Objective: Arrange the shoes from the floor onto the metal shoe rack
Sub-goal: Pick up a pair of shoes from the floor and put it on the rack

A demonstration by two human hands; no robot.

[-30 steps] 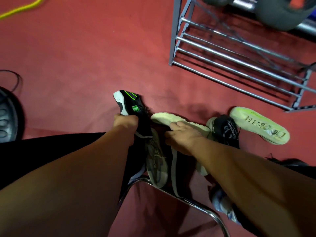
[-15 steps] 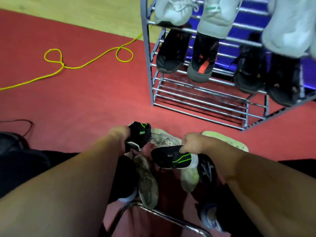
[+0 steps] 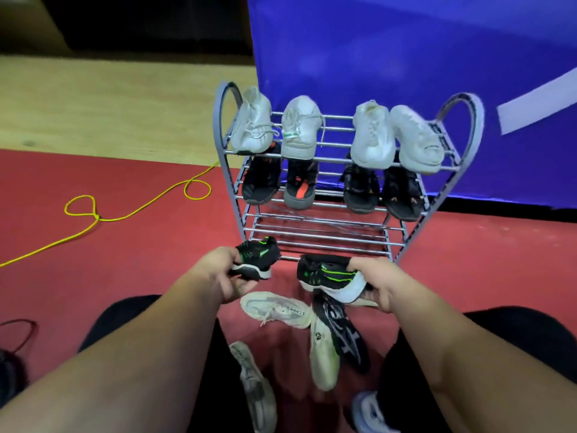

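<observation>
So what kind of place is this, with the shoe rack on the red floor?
Probably a sports hall or gym, though I can't be sure: red flooring meets a pale wooden floor, a large blue banner stands behind, and the metal shoe rack holds rows of sneakers.

Light is coming in even and moderately bright, indoor; shadows on floor [image 3: 140,260] are lying soft. Soft glare is blooming on blue panel [image 3: 390,57]. White shoes [image 3: 371,135] are washing out a little; shelf under them is sitting in shade. Top-left corner is going dark. Rack [image 3: 312,242] uprights are bowing with wide-angle distortion. Forearms [image 3: 125,370] and floor shoes [image 3: 256,392] at bottom edge are smearing, out of focus.
</observation>
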